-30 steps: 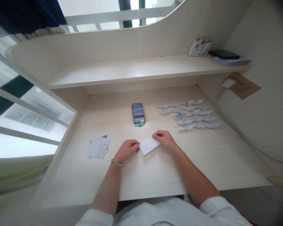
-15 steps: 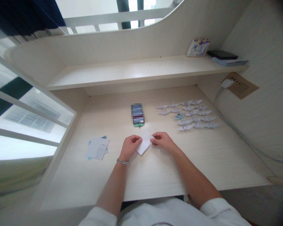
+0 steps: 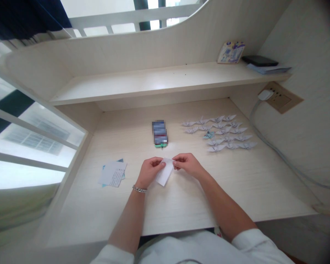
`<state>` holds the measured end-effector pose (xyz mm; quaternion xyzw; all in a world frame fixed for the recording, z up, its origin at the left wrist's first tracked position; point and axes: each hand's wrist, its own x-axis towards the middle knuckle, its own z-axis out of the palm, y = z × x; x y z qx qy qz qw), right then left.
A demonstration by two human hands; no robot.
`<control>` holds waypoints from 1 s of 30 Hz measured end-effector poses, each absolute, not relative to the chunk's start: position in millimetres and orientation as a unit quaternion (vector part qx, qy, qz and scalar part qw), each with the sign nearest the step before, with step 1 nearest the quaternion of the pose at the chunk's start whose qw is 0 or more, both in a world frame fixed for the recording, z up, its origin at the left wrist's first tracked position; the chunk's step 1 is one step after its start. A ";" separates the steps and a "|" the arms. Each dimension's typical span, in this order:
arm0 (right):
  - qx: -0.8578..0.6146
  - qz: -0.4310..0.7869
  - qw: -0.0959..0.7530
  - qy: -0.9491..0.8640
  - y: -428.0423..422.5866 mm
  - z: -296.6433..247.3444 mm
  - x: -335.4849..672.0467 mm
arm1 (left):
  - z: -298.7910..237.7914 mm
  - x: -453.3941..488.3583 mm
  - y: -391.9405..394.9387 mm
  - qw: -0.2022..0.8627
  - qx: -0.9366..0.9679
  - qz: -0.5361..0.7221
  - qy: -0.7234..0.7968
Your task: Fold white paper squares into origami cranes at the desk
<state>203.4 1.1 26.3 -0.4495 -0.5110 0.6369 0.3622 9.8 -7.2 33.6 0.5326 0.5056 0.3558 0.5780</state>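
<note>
A small folded piece of white paper [image 3: 165, 173] is held above the desk between both hands. My left hand [image 3: 151, 171] pinches its left edge, thumb on top. At the upper right corner, my right hand [image 3: 187, 165] grips the paper between thumb and fingers. Just beyond them lies a phone [image 3: 160, 132] with a green edge at its near end; its screen is blurred out. Rows of folded paper cranes [image 3: 231, 145] stand to the right, nearly all white, with one blue crane [image 3: 208, 135] among them.
On the left of the desk [image 3: 104, 216] sits a small stack of paper sheets [image 3: 114, 173], the top one with writing. A shelf [image 3: 143, 80] spans the back, holding a box [image 3: 231, 52] and a black item [image 3: 260, 60]. A cable [image 3: 280, 154] runs from the wall socket [image 3: 282, 98].
The paper has gone from a diamond-like shape to a narrower strip pointing down and left. My right hand has shifted slightly left, closer to my left hand.
</note>
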 end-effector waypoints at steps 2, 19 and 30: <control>-0.445 0.640 0.368 -0.506 1.4 29.7 202.6 | 36.3 8.7 -8.3 0.578 0.526 0.361 0.509; -0.370 0.649 0.455 -0.484 18.1 60.0 197.3 | 70.0 11.0 0.7 0.513 0.532 0.447 0.503; -0.374 0.629 0.481 -0.483 13.9 53.6 201.2 | 71.6 14.7 5.5 0.481 0.576 0.436 0.496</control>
